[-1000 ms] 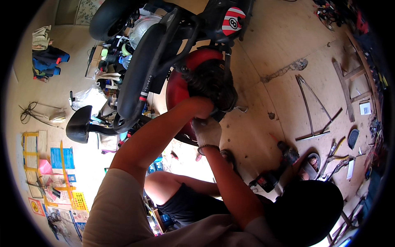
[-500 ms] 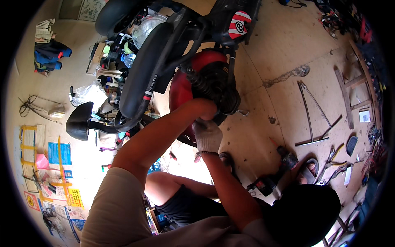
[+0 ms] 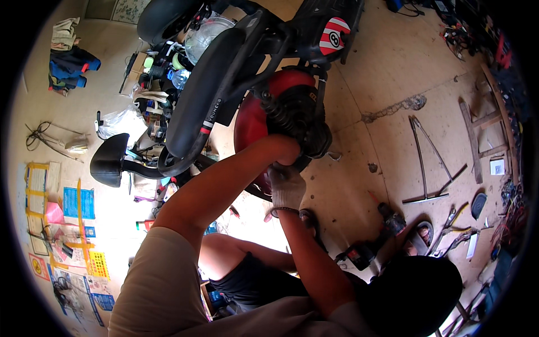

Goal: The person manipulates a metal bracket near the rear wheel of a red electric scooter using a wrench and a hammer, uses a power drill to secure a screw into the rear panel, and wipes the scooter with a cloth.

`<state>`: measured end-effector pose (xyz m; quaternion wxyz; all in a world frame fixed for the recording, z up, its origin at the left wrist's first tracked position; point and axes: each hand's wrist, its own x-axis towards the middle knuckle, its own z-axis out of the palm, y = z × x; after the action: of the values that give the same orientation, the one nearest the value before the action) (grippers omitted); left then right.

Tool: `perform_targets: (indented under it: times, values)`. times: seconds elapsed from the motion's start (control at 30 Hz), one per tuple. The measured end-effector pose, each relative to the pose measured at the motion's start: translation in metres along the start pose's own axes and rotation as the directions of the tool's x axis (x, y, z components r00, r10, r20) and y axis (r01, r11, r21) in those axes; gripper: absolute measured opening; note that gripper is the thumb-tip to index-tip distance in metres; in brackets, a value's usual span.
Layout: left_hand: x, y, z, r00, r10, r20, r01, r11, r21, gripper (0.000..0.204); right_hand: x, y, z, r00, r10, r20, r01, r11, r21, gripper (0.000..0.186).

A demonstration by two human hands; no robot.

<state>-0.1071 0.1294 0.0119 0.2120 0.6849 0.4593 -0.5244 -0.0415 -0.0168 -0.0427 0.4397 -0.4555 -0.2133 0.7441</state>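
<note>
Through the head view, I see my left hand (image 3: 288, 150) and gloved right hand (image 3: 288, 185) close together at the near side of the bike (image 3: 205, 92)'s red rounded part (image 3: 251, 126), left of the drill (image 3: 389, 218); fingers are obscured, so I can't tell their grip.

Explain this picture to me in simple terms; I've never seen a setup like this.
There is no robot here, just a person's own two hands. The view comes from a wide camera worn on the head, looking down, so straight edges bend near the rim. The left hand and the gloved right hand are close together, beside a dark mechanical part and a red cover on a black-seated vehicle. The fingers are mostly hidden, so I can't tell what is held. On the floor to the right lie thin metal bars, a power drill and pliers-like tools.
</note>
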Motion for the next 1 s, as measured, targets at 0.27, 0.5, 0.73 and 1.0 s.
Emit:
perform_targets:
  times: [0.27, 0.5, 0.73, 1.0]
  values:
    - [-0.002, 0.003, -0.002, 0.999, -0.032, 0.034, 0.032, 0.999, -0.016, 0.023, -0.001, -0.013, 0.003, 0.994, -0.097, -0.047, 0.085, 0.975, -0.207, 0.022]
    - [-0.001, 0.001, -0.001, 0.999, -0.032, 0.028, 0.033, 0.999, -0.031, 0.025, 0.000, -0.020, -0.001, 0.986, -0.163, -0.024, 0.148, 0.942, -0.303, 0.027]
    - [0.001, 0.000, 0.004, 0.999, -0.034, 0.014, 0.034, 0.999, -0.034, 0.026, -0.001, -0.016, 0.000, 0.980, -0.196, -0.032, 0.177, 0.937, -0.299, 0.025]
    - [-0.005, 0.005, -0.002, 0.999, -0.036, -0.005, 0.036, 0.999, -0.036, 0.026, 0.001, -0.010, 0.002, 0.985, -0.165, -0.046, 0.151, 0.964, -0.219, 0.023]
